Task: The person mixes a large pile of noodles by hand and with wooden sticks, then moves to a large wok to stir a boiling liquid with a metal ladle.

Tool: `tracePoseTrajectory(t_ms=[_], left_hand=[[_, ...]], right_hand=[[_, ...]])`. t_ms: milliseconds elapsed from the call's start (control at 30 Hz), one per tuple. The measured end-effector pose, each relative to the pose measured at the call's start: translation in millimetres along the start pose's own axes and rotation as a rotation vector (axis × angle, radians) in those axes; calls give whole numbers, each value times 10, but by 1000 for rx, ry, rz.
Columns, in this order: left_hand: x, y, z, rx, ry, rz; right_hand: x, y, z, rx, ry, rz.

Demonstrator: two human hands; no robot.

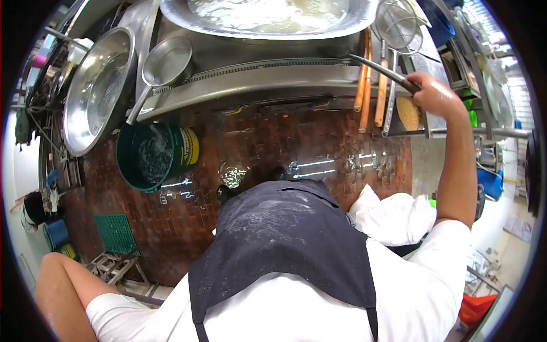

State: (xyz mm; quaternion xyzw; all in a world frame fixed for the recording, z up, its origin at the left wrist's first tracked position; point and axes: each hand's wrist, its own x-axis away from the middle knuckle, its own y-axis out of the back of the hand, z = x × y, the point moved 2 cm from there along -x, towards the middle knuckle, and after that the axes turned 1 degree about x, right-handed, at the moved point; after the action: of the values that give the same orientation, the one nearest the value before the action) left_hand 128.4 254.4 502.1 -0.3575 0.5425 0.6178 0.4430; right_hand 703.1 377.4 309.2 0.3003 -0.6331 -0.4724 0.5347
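Observation:
My right hand (pixel 436 94) is raised at the right and closed around a dark long handle (pixel 379 69) that runs up and left toward the big steel wok (pixel 268 20) full of pale liquid at the top. My left arm (pixel 57 285) hangs bent at the lower left; its hand is out of view. I wear a white shirt and a dark flour-dusted apron (pixel 285 239).
A large empty steel basin (pixel 97 88) and a steel ladle (pixel 165 65) rest at upper left on the stove ledge. A green bucket (pixel 156 157) with water stands on the wet brick floor. Wooden sticks (pixel 364 80) and wire strainers (pixel 399 25) hang at upper right.

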Motion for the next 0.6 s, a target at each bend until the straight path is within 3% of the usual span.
tracePoseTrajectory(t_ms=[167,233,300,467,567,600], left_hand=[[-51,-6,-100,-22,-70,-23],[-126,5,-169,-43,-110,-7],[-216,18,-215,-64,-154,5],[-357,111,-205,-151,-258,-35],[-180,187,-151,-277,-220,-64],[-41,231,-21,-334,-132,-97]], right_hand=[[79,156,48,324,23,-165],[315,320,267,293,-18,-159],[484,467,256,322,27,-291],[879,939,144,175,132,-360],[1053,1229,-122,115,294,-353],[1214,1382,77,-156,121,-185]])
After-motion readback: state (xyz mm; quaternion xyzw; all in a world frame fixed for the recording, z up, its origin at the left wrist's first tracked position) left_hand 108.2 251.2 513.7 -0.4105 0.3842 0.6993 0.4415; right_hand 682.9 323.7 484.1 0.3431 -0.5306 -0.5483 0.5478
